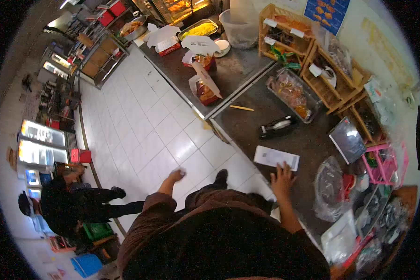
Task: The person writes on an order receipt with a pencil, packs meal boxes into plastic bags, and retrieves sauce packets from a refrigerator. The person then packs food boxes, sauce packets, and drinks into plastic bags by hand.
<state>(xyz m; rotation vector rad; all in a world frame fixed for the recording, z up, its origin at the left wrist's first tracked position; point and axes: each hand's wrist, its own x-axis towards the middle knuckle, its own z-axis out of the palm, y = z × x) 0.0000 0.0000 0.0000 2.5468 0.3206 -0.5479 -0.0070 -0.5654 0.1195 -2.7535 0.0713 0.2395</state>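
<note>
My right hand point(282, 179) lies with spread fingers on the near end of a white printed paper slip point(270, 156) on the dark counter. Just beyond the slip sits a black tape dispenser point(276, 128). A yellow pen-like stick point(242, 108) lies farther off. My left hand point(176, 176) hangs over the floor with its fingers curled closed. A small pale blur shows at its fingertips, too unclear to name. Open food boxes point(205, 88) with food inside stand along the counter's far left edge.
A clear tray of small packets point(291, 93), wooden shelves point(324, 70), a pink basket point(382, 163) and plastic bags point(330, 189) crowd the counter's back and right. Tiled floor point(140, 112) lies left. Another person point(74, 205) in dark clothes stands lower left.
</note>
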